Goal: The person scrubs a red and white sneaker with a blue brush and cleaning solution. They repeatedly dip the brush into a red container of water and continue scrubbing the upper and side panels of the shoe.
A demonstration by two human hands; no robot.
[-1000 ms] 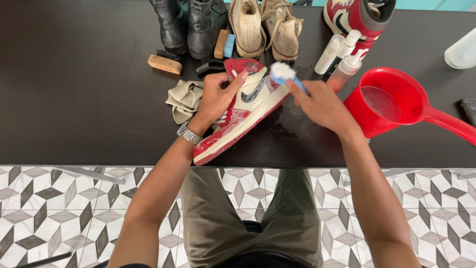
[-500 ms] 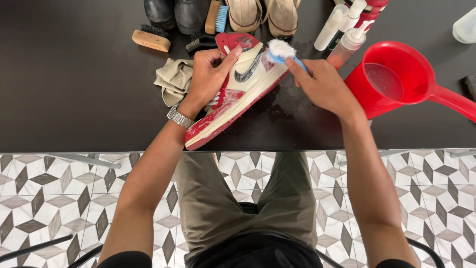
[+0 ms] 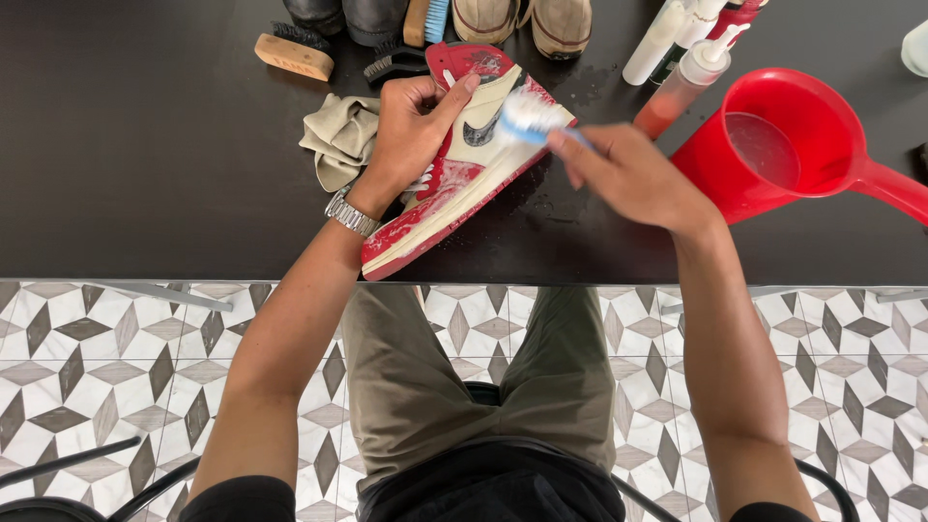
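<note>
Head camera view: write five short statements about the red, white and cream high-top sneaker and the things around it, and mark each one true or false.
1. The left hand grips the red, white and cream high-top sneaker. True.
2. The right hand holds a wooden brush. False: it holds a small blue-handled brush against the sneaker's side.
3. The red plastic scoop holds water. True.
4. The crumpled beige cloth lies right of the sneaker. False: it lies left of it, beside the left hand.
5. The sneaker rests on the dark tabletop. True.
</note>
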